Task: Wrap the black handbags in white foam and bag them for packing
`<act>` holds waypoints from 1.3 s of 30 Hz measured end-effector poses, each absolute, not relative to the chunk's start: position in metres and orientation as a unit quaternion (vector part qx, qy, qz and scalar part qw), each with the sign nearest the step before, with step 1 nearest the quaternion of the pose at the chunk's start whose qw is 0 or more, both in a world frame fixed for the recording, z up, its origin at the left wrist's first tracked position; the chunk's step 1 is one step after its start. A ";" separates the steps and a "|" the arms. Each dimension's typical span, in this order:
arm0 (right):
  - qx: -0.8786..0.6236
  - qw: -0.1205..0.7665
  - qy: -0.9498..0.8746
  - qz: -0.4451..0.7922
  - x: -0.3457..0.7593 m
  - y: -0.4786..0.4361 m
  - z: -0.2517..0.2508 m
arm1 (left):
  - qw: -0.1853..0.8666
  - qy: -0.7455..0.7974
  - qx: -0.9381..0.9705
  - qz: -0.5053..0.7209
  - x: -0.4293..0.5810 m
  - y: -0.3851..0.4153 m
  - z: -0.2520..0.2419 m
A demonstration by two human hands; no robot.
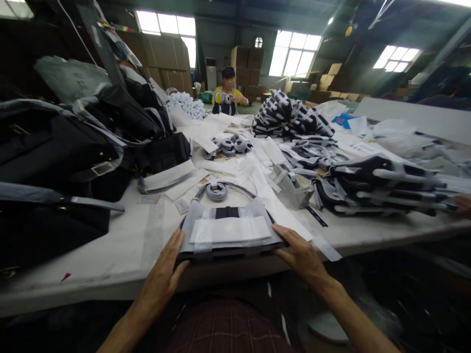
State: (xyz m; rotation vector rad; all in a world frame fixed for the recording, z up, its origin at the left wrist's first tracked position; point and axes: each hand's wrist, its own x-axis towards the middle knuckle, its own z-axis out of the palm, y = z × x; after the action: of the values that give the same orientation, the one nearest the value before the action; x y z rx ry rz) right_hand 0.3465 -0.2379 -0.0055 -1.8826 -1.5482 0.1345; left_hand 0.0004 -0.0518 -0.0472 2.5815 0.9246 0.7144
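Observation:
A black bag wrapped in grey-white tissue paper (228, 230) lies at the near edge of the white table (121, 255), right in front of me. My left hand (165, 272) grips its left side, thumb underneath and fingers along the edge. My right hand (300, 255) holds its right side with fingers curled over the top corner. A coiled grey strap (217, 191) lies just behind the bag.
Black handbags in plastic wrap (73, 147) pile up on the left. Stacks of wrapped black pieces (375, 186) and a striped heap (287, 115) fill the right. Strap coils (230, 145) and paper sheets lie mid-table. A person (228, 93) works at the far end.

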 end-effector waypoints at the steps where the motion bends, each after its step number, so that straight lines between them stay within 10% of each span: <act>1: -0.722 0.347 -0.597 0.050 0.348 -0.236 -0.008 | 0.143 0.319 0.901 0.256 0.003 -0.053 -0.050; 14: -0.785 0.448 -0.426 0.042 0.354 -0.257 -0.010 | 0.381 0.432 0.775 0.258 -0.008 -0.045 0.008; 24: -0.490 0.623 -0.026 0.609 0.252 -0.235 -0.013 | 0.740 0.415 0.494 0.190 0.024 -0.002 0.026; 39: -0.521 0.685 0.100 0.499 0.236 -0.167 0.013 | 0.772 0.396 0.428 0.251 0.052 -0.052 -0.009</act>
State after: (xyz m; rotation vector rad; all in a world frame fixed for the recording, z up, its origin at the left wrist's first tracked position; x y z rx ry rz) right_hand 0.2360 -0.1666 0.0130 -1.1668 0.2248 1.1176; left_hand 0.0517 -0.0515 -0.0087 0.9284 0.8590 0.5439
